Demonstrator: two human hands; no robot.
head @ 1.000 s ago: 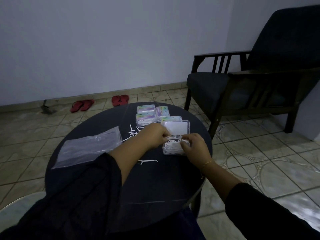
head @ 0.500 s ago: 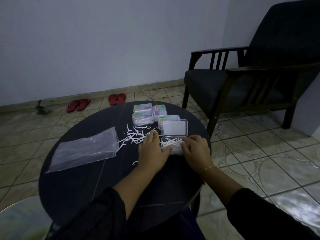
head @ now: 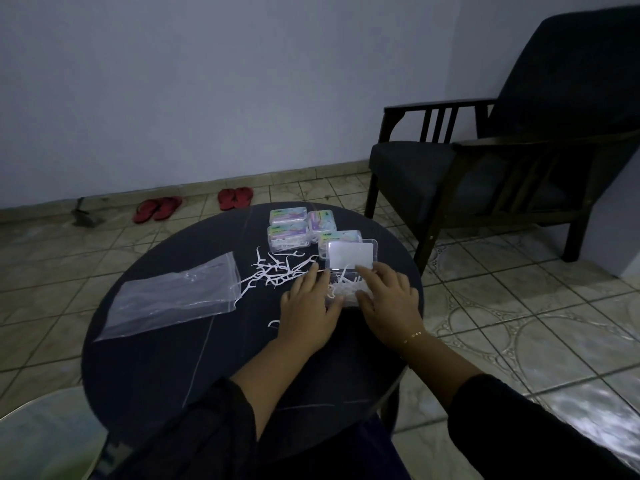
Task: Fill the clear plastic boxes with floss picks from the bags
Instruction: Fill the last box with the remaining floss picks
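both hands (head: 349,299) flank open box (head: 346,289) near table edge (head: 417,289)

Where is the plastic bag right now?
In the head view, the plastic bag lies flat on the round table's left side, beside the loose floss picks.

A person's bare forearms emerge from loose black sleeves (head: 519,417) at the lower frame, a thin gold bracelet (head: 414,336) circling the right wrist at centre right.
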